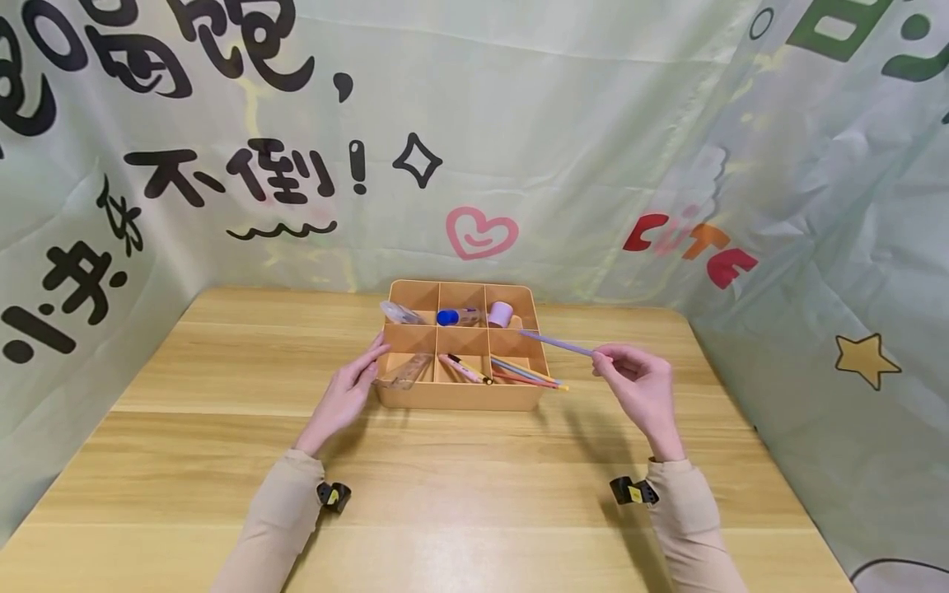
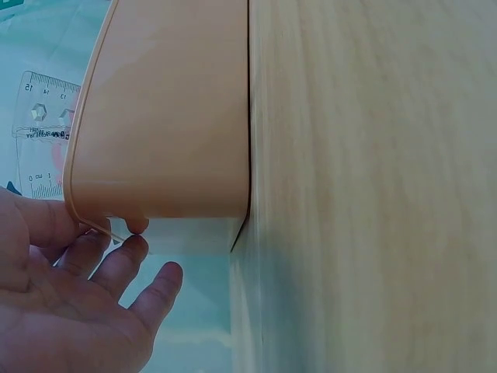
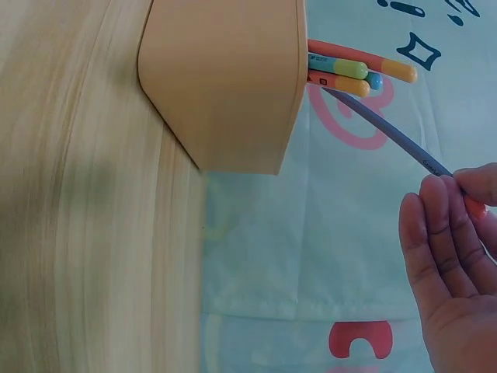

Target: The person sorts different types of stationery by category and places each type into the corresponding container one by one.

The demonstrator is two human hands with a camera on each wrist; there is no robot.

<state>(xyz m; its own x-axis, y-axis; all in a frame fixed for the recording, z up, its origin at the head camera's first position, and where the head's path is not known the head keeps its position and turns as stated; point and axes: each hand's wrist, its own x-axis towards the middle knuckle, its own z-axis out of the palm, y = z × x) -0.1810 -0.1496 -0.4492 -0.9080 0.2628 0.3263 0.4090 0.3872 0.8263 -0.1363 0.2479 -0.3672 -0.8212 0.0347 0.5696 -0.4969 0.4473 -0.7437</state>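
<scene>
A tan six-compartment desk organizer [image 1: 460, 398] stands near the table's back. At its left wall, my left hand [image 1: 348, 395] holds the rim, thumb at the top edge and fingertips against the side in the left wrist view. To the right, my right hand [image 1: 639, 387] pinches a slim purple-blue pencil [image 1: 559, 343] by its orange end [image 3: 475, 208]. The pencil slants left, its far tip over the organizer's right edge. Several coloured pencils [image 1: 522, 372] lean in the front right compartment, ends sticking out past the rim.
A clear ruler [image 1: 409, 372] stands front left, with pens [image 1: 463, 368] front middle. The back row holds a clear plastic item [image 1: 400, 313], a blue-capped tube [image 1: 448, 317] and a purple cylinder [image 1: 500, 314]. A printed cloth [image 1: 563, 148] hangs behind the wooden table [image 1: 445, 494].
</scene>
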